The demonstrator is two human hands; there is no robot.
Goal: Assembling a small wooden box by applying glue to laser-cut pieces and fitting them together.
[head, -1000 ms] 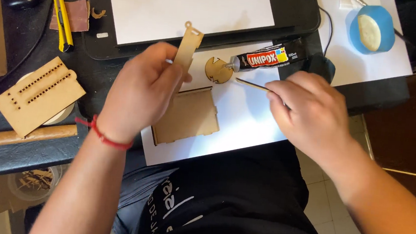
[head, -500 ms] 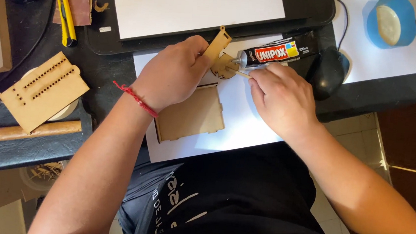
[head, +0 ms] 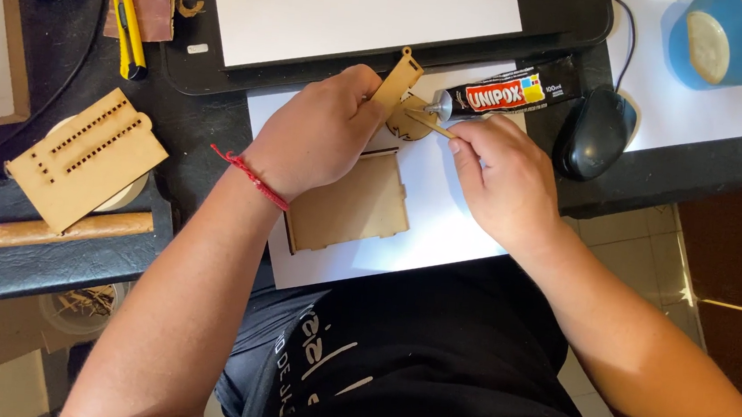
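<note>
The fingers of my left hand are closed on a narrow wooden strip, which I hold tilted with its notched tip pointing away from me. The fingers of my right hand pinch a thin wooden stick; its far end touches the strip just beside a small round wooden piece lying on the white sheet. Nearest to me on that sheet, under my left wrist with its red cord bracelet, lies a flat square wooden panel. Just beyond the stick tip, a black glue tube lies with its nozzle toward the strip. A black mouse sits to the right of the tube. To the left, a perforated wooden plate rests on the dark desk. Farther off I see a yellow utility knife, a large white sheet and a roll of blue tape
</note>
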